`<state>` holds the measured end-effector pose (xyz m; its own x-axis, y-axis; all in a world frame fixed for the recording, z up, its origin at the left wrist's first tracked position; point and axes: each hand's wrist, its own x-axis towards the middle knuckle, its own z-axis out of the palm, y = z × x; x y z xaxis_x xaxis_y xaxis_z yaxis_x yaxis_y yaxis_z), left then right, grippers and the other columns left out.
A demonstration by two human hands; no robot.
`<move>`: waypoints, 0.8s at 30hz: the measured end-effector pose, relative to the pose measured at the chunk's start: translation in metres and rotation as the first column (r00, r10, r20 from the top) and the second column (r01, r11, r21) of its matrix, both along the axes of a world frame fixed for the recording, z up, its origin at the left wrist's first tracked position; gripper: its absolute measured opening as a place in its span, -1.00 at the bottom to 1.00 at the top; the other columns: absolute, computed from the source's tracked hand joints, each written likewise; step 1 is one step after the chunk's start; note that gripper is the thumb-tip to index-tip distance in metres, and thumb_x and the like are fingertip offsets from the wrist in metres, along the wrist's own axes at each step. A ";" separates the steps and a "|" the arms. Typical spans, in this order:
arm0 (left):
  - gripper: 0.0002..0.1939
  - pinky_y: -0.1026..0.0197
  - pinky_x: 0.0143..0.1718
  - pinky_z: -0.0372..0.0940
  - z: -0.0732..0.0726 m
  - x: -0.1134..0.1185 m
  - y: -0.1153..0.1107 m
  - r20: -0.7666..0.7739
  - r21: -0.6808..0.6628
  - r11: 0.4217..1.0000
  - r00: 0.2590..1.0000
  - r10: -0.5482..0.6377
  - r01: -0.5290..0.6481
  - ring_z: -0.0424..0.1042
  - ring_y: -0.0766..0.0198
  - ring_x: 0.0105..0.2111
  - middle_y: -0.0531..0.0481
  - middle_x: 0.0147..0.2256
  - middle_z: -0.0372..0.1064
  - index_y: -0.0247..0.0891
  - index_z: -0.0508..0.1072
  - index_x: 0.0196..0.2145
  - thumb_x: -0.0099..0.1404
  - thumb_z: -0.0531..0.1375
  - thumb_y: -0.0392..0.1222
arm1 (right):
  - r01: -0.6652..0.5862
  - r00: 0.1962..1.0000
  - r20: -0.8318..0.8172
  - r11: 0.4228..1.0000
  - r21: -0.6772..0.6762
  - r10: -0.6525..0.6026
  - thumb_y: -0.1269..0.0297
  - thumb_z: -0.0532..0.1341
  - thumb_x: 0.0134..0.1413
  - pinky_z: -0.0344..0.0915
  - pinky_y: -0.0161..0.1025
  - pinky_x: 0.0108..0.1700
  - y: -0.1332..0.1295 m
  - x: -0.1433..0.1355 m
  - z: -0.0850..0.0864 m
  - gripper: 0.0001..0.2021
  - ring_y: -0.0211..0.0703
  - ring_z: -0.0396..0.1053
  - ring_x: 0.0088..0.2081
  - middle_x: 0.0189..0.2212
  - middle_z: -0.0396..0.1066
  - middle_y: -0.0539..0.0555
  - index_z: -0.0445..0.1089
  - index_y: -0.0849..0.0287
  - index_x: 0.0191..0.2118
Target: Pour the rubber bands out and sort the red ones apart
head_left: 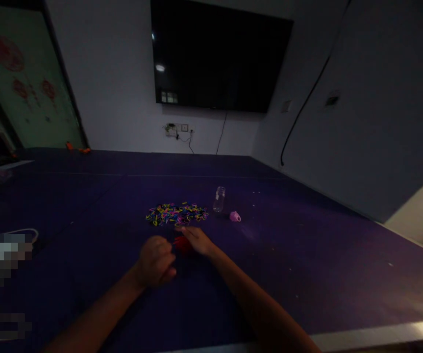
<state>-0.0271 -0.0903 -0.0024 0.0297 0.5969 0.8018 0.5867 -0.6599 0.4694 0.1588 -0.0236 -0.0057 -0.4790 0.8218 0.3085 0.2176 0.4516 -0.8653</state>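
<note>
My left hand point(156, 261) is closed in a loose fist, slightly blurred, just above the purple floor; whatever its fingers hold is hidden. Close to its right, my right hand point(195, 239) curves over a small red thing point(184, 244), which shows between the two hands. Its kind is too dark to tell. Just beyond the hands lies a loose spread of small coloured loops, like hair ties point(176, 214), in yellow, pink, blue and green. A clear bottle point(219, 200) stands uncapped to the right of them. Beside it rests a pink lid with a ring handle point(235, 216).
The purple floor point(317, 255) has small pale bits on it. A pixelated object point(3, 255) with a pale cord lies at the left. Behind are a wall-mounted television point(218, 54), sockets point(185, 128) and a black cable point(307, 98). Orange items point(84, 151) lie by the door.
</note>
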 end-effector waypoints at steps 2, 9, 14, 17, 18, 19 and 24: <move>-0.54 0.10 -0.32 0.31 0.006 -0.003 0.018 -0.045 0.052 0.999 0.999 0.018 -0.015 0.37 0.17 -0.45 -0.06 -0.50 0.35 -0.19 0.38 -0.51 0.29 -0.03 0.19 | -0.043 0.998 0.050 0.999 -0.006 0.043 -0.32 -0.14 0.08 0.26 -0.06 -0.01 0.003 0.001 -0.004 -0.24 0.01 0.41 -0.13 -0.19 0.49 0.17 0.48 0.25 -0.10; -0.61 0.20 -0.37 0.23 0.008 0.015 0.049 0.155 -0.201 0.956 0.957 0.245 -0.212 0.34 0.19 -0.46 -0.04 -0.49 0.36 -0.20 0.30 -0.45 0.37 -0.18 -0.03 | -0.161 0.983 0.089 0.987 0.021 0.158 -0.24 -0.08 0.13 0.29 -0.15 -0.10 -0.008 0.008 -0.001 -0.34 -0.06 0.43 -0.17 -0.32 0.52 0.13 0.52 0.24 -0.18; -0.60 0.21 -0.40 0.21 0.005 0.018 0.054 0.228 -0.283 0.928 0.922 0.312 -0.244 0.35 0.18 -0.47 -0.04 -0.50 0.36 -0.21 0.32 -0.46 0.37 -0.17 -0.02 | -0.217 0.975 0.053 0.976 -0.017 0.218 -0.19 -0.04 0.14 0.31 -0.22 -0.21 -0.025 0.012 0.004 -0.40 -0.11 0.44 -0.28 -0.34 0.52 0.14 0.54 0.22 -0.24; -0.60 0.24 -0.44 0.19 0.005 0.016 0.055 0.217 -0.310 0.919 0.923 0.318 -0.244 0.36 0.19 -0.49 -0.02 -0.53 0.35 -0.20 0.33 -0.46 0.36 -0.15 0.00 | -0.239 0.968 0.059 0.967 -0.091 0.245 -0.19 -0.03 0.14 0.30 -0.28 -0.29 -0.035 0.014 0.004 -0.40 -0.17 0.43 -0.35 -0.40 0.52 0.12 0.54 0.24 -0.24; -0.59 0.25 -0.46 0.18 0.005 0.016 0.055 0.209 -0.319 0.916 0.925 0.317 -0.242 0.35 0.20 -0.50 0.00 -0.55 0.33 -0.20 0.33 -0.47 0.36 -0.15 0.01 | -0.240 0.967 0.061 0.964 -0.118 0.249 -0.19 -0.02 0.14 0.29 -0.30 -0.32 -0.039 0.014 0.003 -0.40 -0.19 0.42 -0.38 -0.42 0.51 0.12 0.54 0.25 -0.25; -0.59 0.25 -0.49 0.17 0.005 0.015 0.055 0.203 -0.328 0.915 0.928 0.313 -0.237 0.34 0.20 -0.51 0.01 -0.57 0.31 -0.20 0.33 -0.47 0.35 -0.15 0.02 | -0.238 0.967 0.061 0.961 -0.141 0.249 -0.19 -0.01 0.13 0.28 -0.32 -0.35 -0.041 0.014 0.003 -0.39 -0.20 0.41 -0.41 -0.45 0.51 0.11 0.55 0.26 -0.26; -0.56 0.27 -0.57 0.12 0.005 0.015 0.053 0.162 -0.360 0.925 0.968 0.190 -0.121 0.28 0.24 -0.60 0.07 -0.66 0.21 -0.21 0.34 -0.50 0.34 -0.13 0.06 | -0.197 0.980 -0.021 0.950 -0.243 0.198 -0.25 0.03 0.06 0.22 -0.35 -0.49 -0.042 0.012 0.000 -0.36 -0.27 0.30 -0.59 -0.59 0.46 0.08 0.55 0.28 -0.26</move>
<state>-0.0118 -0.0376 0.0027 -0.2182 0.8213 0.5270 0.5456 -0.3451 0.7637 0.1707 -0.0653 -0.0058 -0.6403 0.7603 0.1090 0.1488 0.2621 -0.9535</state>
